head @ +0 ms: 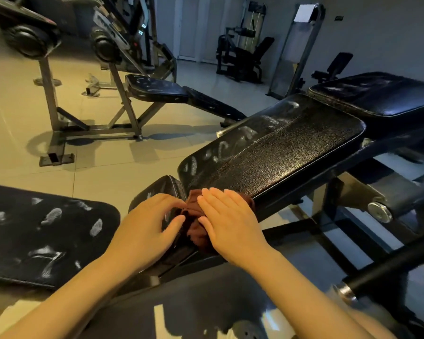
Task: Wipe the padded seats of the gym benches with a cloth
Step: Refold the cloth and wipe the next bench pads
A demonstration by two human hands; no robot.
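Pale floor tiles (103, 172) and grey walls enclose a gym room in which several black padded benches are set out. The nearest bench is seen from its low end: a long textured back pad (274, 152) rises away to the upper right, and a small seat pad (162, 189) sits just below its lower edge. White smears are visible along the left margin of the back pad. A second dusty pad (42, 231) lies at lower left, and another bench (157, 91) stands further off on the tiles, also marked with white streaks.

A dark brown cloth (196, 223) is bunched at the junction between the seat pad and the back pad. It is held down by both hands. The right hand (228, 223) is laid flat on it, fingers straight and close together, pressing rather than gripping. The left hand (149, 223) rests on the seat pad beside the cloth, its fingers bent at the cloth's edge; whether the fabric is actually pinched cannot be told.

The cloth is judged to be light, soft and limp, so it will crumple and roll if pushed from one edge. It is best controlled under a flat palm with even downward pressure, or gathered into a wad in the fingers. The vinyl-like upholstery appears firm and slightly grained, so moderate drag is to be expected. The seam between the pads is judged a likely spot for the fabric to snag.
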